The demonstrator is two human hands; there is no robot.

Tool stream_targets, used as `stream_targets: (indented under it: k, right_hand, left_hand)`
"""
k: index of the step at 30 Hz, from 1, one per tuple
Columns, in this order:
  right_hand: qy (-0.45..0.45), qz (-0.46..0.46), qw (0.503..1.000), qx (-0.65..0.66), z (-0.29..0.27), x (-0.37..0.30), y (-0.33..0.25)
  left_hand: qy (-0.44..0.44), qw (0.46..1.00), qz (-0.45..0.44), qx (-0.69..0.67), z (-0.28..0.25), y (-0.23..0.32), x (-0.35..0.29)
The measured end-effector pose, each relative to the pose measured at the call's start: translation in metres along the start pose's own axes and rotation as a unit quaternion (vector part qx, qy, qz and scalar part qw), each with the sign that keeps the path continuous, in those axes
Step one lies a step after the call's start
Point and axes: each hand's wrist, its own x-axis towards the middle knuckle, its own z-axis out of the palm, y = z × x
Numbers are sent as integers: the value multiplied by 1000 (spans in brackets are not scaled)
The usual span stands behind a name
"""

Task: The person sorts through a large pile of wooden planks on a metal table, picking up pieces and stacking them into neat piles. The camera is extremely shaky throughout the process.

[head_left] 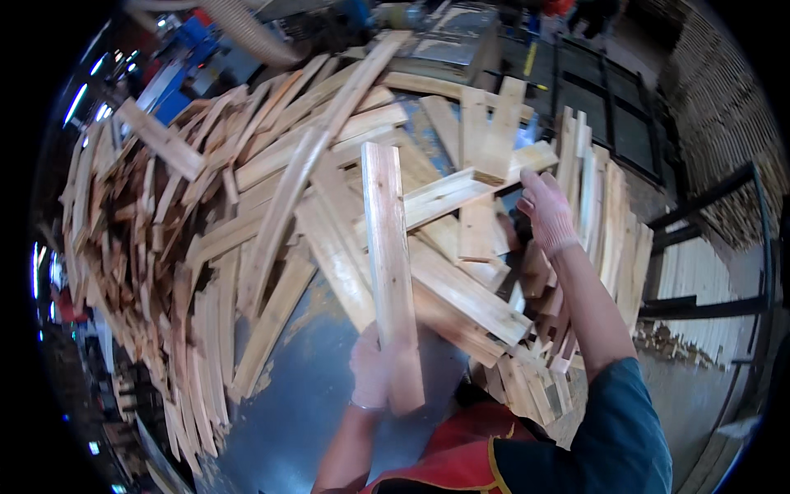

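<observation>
My left hand, in a pale work glove, is closed on the lower part of a wooden board. The board is tilted up lengthwise in front of me, above a smooth grey table. Its near end is slightly blurred. My right hand, also gloved, is stretched out to the right with its fingers apart and holds nothing that I can see. Just beyond those fingertips is the end of a long pale plank, which lies slantwise on the heap. Another short board rests against that plank.
Loose strips of wood are heaped across the left and far side. Several boards stand in a bundle right of my right arm. A black metal frame and stacked timber are farther right. A ribbed hose hangs at the back.
</observation>
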Motion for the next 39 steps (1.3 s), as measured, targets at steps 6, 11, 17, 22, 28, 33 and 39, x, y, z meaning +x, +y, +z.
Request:
stream_targets:
  k: [6,11,17,22,28,33,39]
  right_hand:
    - [72,92,964,240,21,134,74]
    - [-25,100,952,288,59,57,102]
    - [-189,71,978,58,115,-216,129]
    - [-295,170,938,-59,146,-400,220]
    - [-438,234,860,-118,200,-557,315]
    - [-485,254,822,-156,227,-634,338]
    - [-516,288,782,-196,235,-714,347]
  left_hand:
    - [41,998,40,37,-71,-91,-46]
    - [169,985,0,-46,-115,-140,-130]
    - [331,935,-83,-101,-188,-249,-225]
    - [450,870,-97,174,-233,-408,-305]
    - [528,756,-203,330,-251,-538,-460]
    - [412,695,-428,405,-278,-584,-536]
    - [448,885,-118,-49,-276,-509,-396]
